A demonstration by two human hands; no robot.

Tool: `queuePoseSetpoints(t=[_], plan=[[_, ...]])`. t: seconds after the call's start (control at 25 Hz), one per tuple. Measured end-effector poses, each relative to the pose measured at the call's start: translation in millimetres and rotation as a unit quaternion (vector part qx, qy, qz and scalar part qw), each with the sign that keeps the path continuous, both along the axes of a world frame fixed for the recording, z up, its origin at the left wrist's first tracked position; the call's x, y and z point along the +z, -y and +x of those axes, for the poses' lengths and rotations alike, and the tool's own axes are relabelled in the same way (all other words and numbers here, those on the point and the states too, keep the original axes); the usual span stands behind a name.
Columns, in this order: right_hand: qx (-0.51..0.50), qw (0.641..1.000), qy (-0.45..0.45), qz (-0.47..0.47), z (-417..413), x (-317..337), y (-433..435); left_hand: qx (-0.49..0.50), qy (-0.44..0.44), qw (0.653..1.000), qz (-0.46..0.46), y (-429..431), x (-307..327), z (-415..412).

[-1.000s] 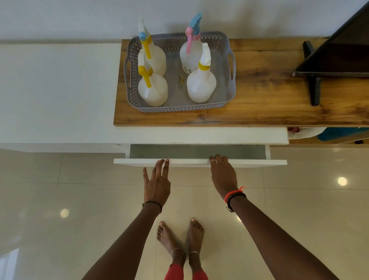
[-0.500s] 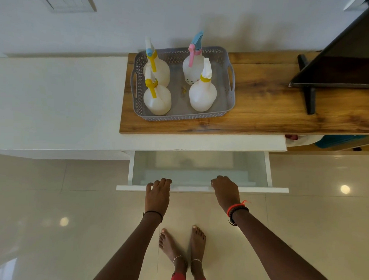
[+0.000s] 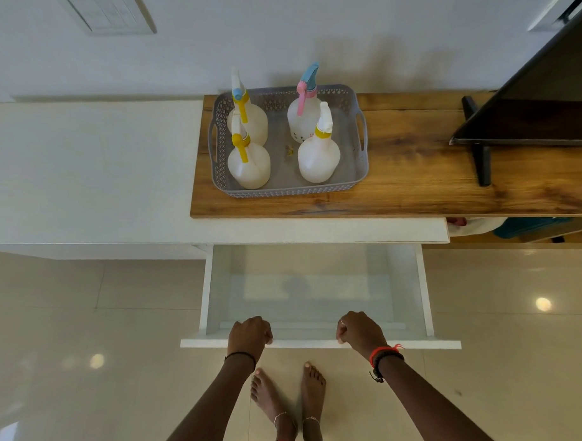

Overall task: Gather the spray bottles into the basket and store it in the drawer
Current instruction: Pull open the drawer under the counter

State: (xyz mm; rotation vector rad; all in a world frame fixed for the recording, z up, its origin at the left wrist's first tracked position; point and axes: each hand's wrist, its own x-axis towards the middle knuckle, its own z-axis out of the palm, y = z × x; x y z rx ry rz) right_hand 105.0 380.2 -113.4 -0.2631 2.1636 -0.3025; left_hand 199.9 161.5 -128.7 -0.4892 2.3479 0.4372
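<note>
Your left hand [image 3: 250, 334] and your right hand [image 3: 361, 335] were both clenched over the front panel of the white pull-out drawer [image 3: 424, 291], fingers curled around its top edge, one hand toward the left of centre and one toward the right. The drawer stood wide open below the white cabinet top. Up on the brown wooden shelf [image 3: 416, 172] sat one grey perforated plastic basket [image 3: 359, 163] with two side handles, and in it you had four white plastic spray bottles, all upright: two on the left with yellow triggers [image 3: 248, 166] [image 3: 250, 120], one at back right with a pink and blue trigger head [image 3: 301, 121], and one at front right with a white head and a yellow collar [image 3: 318, 155]. One black flat screen on its stand [image 3: 534, 120] occupied the right end of the shelf, well apart from the basket. Your two bare feet [image 3: 290, 401] stood on the glossy beige tiled floor [image 3: 80, 345] just below the drawer front
</note>
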Motion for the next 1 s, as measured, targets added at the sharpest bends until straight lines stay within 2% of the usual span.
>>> queuePoseSetpoints(t=[0.44,1.0], plan=[[0.052,0.995,0.082,0.022,24,-8,-9,-0.019,0.124,0.991,0.053,-6,7,19],[0.089,0.987,0.121,0.05,55,-13,-15,-0.04,0.157,0.983,0.083,-15,6,54]])
